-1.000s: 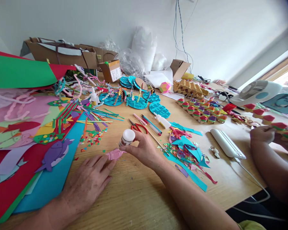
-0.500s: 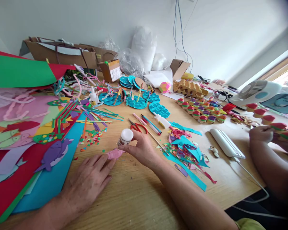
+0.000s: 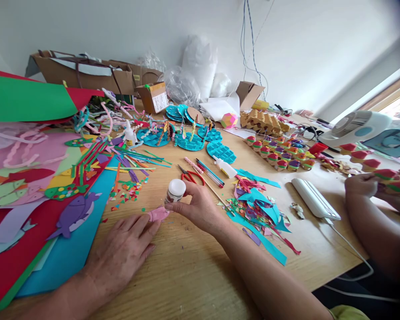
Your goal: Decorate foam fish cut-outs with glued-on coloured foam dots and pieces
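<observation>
My right hand [image 3: 200, 206] grips a small white-capped glue bottle [image 3: 174, 191], tipped with its nozzle down onto a small pink paper cutout [image 3: 158, 214] on the wooden table [image 3: 193, 271]. My left hand [image 3: 123, 253] lies flat on the table with fingers stretched out, its fingertips pressing the near edge of the pink cutout. Red-handled scissors [image 3: 190, 175] lie just beyond the bottle.
Coloured foam sheets with fish shapes [image 3: 74, 213] cover the left. Teal scraps [image 3: 258, 211], a second glue bottle [image 3: 226, 168], pens, teal discs [image 3: 190, 142] and painted egg-carton pieces [image 3: 280, 155] lie ahead. Another person's hands [image 3: 373, 184] work at the right beside a white device [image 3: 315, 198] and a fan [image 3: 355, 126].
My hands stay almost still on the bottle and pink cutout. The other person's hands at the right lift slightly with their red and green piece.
</observation>
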A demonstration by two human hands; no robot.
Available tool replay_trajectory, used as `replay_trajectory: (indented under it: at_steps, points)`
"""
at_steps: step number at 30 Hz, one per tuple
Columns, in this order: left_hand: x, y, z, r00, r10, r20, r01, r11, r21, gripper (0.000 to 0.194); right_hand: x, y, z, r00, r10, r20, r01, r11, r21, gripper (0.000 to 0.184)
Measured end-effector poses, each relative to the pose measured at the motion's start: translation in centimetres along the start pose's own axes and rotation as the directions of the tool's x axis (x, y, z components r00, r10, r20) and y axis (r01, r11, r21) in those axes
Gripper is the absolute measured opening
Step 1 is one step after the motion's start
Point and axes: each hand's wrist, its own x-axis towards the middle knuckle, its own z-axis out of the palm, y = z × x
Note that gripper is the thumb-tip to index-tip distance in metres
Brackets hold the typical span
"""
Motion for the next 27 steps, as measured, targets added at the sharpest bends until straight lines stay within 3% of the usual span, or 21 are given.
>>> replay_trajectory:
  at_steps: [18, 23, 27]
  points:
    - [0.0, -0.2, 0.3, 1.0, 0.012, 0.014, -0.012, 1.0, 0.01, 0.038, 0.0, -0.1, 1.2, 1.0, -0.008, -0.007, 0.008, 1.0, -0.009, 0.016]
    - [0.2, -0.1, 0.1, 1.0, 0.026, 0.016, -0.027, 0.999, 0.033, 0.036, -0.1, -0.1, 1.7, 0.997, -0.053, -0.047, 0.054, 0.998, 0.012, 0.019]
    - [0.1, -0.1, 0.2, 0.999, 0.045, 0.009, -0.046, 0.998, 0.051, 0.034, -0.2, -0.2, 2.0, 0.997, -0.08, -0.008, 0.081, 0.996, 0.025, 0.019]
